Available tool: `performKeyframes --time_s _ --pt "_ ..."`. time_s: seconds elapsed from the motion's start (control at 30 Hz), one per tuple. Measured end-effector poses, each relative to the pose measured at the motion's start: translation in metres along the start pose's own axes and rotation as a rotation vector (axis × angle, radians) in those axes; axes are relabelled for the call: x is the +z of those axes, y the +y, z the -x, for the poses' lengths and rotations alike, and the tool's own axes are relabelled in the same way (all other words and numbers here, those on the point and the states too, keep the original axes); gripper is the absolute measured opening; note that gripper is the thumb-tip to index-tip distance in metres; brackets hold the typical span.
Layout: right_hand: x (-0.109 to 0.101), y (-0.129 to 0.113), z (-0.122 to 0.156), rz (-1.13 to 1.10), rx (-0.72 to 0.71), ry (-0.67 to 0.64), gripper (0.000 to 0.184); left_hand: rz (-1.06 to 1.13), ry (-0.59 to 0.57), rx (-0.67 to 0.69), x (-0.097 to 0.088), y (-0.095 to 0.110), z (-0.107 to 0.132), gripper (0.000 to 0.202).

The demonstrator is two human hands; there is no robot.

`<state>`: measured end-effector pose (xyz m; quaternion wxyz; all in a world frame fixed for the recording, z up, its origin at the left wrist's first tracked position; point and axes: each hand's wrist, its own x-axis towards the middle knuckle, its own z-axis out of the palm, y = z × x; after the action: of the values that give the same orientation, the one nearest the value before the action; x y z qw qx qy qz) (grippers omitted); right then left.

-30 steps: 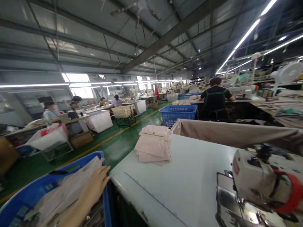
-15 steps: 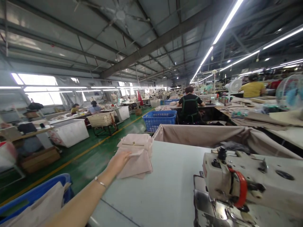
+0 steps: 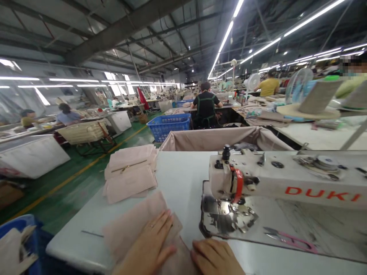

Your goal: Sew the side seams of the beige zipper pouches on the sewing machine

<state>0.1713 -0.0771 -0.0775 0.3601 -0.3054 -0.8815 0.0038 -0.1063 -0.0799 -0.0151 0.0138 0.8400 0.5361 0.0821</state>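
Observation:
A beige fabric piece (image 3: pixel 134 225) lies on the pale table in front of me, partly under my hands. My left hand (image 3: pixel 153 240) rests flat on it, fingers stretched out and thumb apart. At its right edge, my right hand (image 3: pixel 215 256) has its fingers bent and closed on the fabric; the thumb is hidden. Beyond them, a stack of similar beige pieces (image 3: pixel 132 172) sits near the table's left edge, the top one with a zipper. The sewing machine (image 3: pixel 241 179) stands to the right, its metal plate ahead of my right hand.
Pink-handled thread snips (image 3: pixel 295 240) lie on the machine bed. A fabric-lined bin (image 3: pixel 218 139) adjoins the table's far edge, with a blue basket (image 3: pixel 169 126) behind it. Another blue basket (image 3: pixel 20 225) stands lower left. A person (image 3: pixel 205 103) sits ahead, facing away.
My left hand has left the stack and now lies on a fabric piece nearer me. My right hand has come into view. The camera view has turned right and downward.

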Motion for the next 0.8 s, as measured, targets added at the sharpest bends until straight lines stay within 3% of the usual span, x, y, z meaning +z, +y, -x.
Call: performKeyframes --time_s 0.07,0.2,0.3,0.4,0.5,0.63,0.8 --pt "0.007 -0.010 0.000 0.038 0.008 0.019 0.029 0.007 0.001 -0.111 0.008 0.008 -0.009 0.065" --pt "0.007 -0.013 0.005 -0.012 0.018 -0.004 0.042 0.025 0.029 -0.335 -0.005 0.014 -0.016 0.053" --pt "0.001 -0.014 0.002 -0.098 0.106 -0.072 0.045 0.117 -0.009 -0.350 -0.015 0.018 -0.014 0.026" --pt "-0.011 -0.021 -0.012 -0.230 0.302 -0.193 0.033 0.248 -0.052 -0.332 -0.026 0.027 -0.016 0.010" --pt "-0.033 -0.026 -0.029 -0.324 0.454 -0.127 0.016 0.601 -0.096 -0.311 -0.045 0.042 -0.023 0.010" --pt "-0.067 -0.024 -0.045 -0.383 0.377 -0.002 0.007 1.127 -0.069 -0.340 -0.073 0.064 -0.029 0.027" --pt "-0.099 -0.022 -0.052 -0.532 0.361 -0.019 0.016 1.211 0.040 -0.434 -0.079 0.082 -0.029 0.033"
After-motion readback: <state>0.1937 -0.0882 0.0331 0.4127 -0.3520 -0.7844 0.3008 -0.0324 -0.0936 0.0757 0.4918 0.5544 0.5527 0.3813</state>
